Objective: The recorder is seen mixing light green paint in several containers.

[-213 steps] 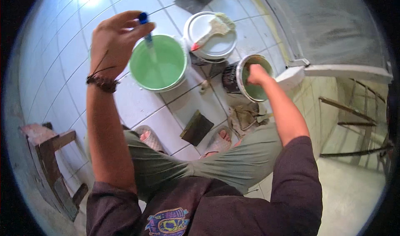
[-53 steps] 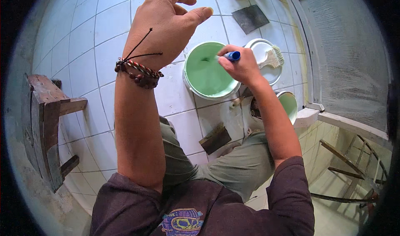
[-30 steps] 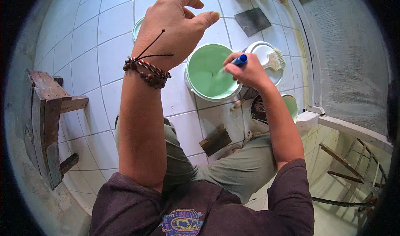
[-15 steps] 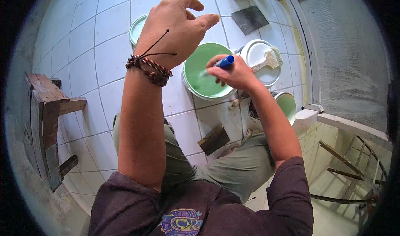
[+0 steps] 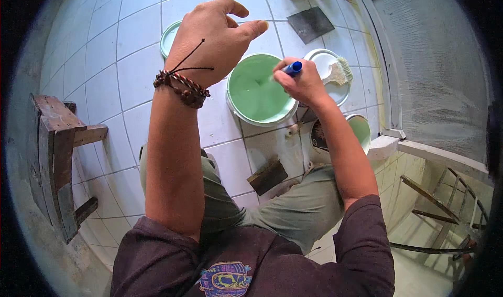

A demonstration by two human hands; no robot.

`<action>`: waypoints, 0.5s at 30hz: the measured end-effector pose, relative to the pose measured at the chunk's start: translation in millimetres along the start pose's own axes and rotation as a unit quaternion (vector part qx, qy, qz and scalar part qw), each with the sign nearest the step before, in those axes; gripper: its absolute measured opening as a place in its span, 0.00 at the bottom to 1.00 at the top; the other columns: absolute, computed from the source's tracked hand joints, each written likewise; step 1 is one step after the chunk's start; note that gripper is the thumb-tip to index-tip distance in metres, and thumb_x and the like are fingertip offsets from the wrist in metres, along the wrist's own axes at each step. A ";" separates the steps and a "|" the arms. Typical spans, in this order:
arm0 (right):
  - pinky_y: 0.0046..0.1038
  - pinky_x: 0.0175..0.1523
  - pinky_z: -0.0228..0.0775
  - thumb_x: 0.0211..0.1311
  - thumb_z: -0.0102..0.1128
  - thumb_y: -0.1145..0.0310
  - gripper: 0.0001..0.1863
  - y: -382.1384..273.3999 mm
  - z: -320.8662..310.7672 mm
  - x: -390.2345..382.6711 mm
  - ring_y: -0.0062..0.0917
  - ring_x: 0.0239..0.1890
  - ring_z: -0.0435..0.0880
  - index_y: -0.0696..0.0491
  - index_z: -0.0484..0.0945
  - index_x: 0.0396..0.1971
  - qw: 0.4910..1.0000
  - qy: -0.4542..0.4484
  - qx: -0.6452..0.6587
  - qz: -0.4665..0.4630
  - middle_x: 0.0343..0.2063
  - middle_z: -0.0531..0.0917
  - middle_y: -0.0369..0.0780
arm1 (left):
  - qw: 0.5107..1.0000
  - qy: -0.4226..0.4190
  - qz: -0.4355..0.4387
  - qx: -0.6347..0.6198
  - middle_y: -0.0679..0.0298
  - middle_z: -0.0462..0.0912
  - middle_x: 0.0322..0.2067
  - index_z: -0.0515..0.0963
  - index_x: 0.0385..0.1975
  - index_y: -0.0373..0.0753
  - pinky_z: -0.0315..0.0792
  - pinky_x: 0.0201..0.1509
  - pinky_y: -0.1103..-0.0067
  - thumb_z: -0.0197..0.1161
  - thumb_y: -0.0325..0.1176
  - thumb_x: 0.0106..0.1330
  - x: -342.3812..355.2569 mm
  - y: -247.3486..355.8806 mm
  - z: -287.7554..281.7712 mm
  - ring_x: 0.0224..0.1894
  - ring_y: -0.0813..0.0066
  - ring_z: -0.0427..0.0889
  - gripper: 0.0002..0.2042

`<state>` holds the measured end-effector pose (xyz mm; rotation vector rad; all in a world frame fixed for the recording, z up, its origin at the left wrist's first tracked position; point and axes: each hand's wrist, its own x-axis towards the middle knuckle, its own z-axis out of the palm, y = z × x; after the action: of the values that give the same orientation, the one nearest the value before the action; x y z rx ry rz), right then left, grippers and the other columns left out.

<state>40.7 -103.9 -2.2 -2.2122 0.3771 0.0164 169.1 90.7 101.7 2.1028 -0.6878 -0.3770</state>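
My right hand [image 5: 301, 79] is closed around a blue-handled tool [image 5: 294, 68], reaching over the right side of a bucket [image 5: 234, 108] of pale green paint [image 5: 259, 100]. The tool's lower part is blurred and runs down toward the paint, where a swirl shows; its working end cannot be made out. Held up to the left of the bucket, my left hand [image 5: 215, 40] is empty, its thumb and forefinger apart. A corded bracelet [image 5: 183, 87] circles that wrist. Partly behind my left hand lies a round pale green item like a lid [image 5: 168, 39].
A wide brush [image 5: 338, 74] rests on a white lidded bucket [image 5: 335, 95] to the right, beside an open container [image 5: 360, 129]. Dark flat pieces lie on the tiles, one far [image 5: 310, 24], one near my legs [image 5: 268, 177]. A wooden stool [image 5: 60, 116] stands left.
My right hand has moved slightly right with the blue-handled tool, toward the bucket's right rim. My left hand has drifted a little left and stays empty.
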 end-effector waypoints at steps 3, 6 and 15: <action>0.28 0.28 0.77 0.53 0.64 0.66 0.11 -14.7 3.3 -10.4 0.24 0.18 0.81 0.59 0.83 0.29 0.988 -0.096 0.067 0.097 0.19 0.83 0.46 | 1.000 -0.008 -0.003 0.008 0.46 0.84 0.40 0.78 0.50 0.31 0.79 0.44 0.74 0.65 0.48 0.63 -0.3 -0.1 -0.9 0.42 0.63 0.85 0.25; 0.28 0.30 0.77 0.53 0.64 0.66 0.10 -3.8 14.4 -3.6 0.28 0.20 0.83 0.57 0.83 0.30 0.995 -0.014 0.101 0.020 0.20 0.84 0.46 | 1.000 0.000 -0.003 0.011 0.47 0.84 0.40 0.78 0.49 0.31 0.79 0.44 0.73 0.65 0.48 0.63 0.9 -0.8 1.2 0.42 0.63 0.85 0.25; 0.29 0.33 0.76 0.50 0.66 0.65 0.11 -10.4 15.3 -6.7 0.31 0.23 0.84 0.55 0.83 0.31 0.985 -0.094 0.136 0.055 0.23 0.84 0.44 | 1.000 -0.007 -0.006 0.019 0.47 0.84 0.39 0.78 0.49 0.32 0.79 0.43 0.73 0.66 0.48 0.63 1.7 -1.1 4.1 0.41 0.62 0.85 0.25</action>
<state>38.9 -84.4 -2.8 -1.8998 0.3729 0.2189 168.8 87.6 98.4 2.1428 -0.6958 -0.3877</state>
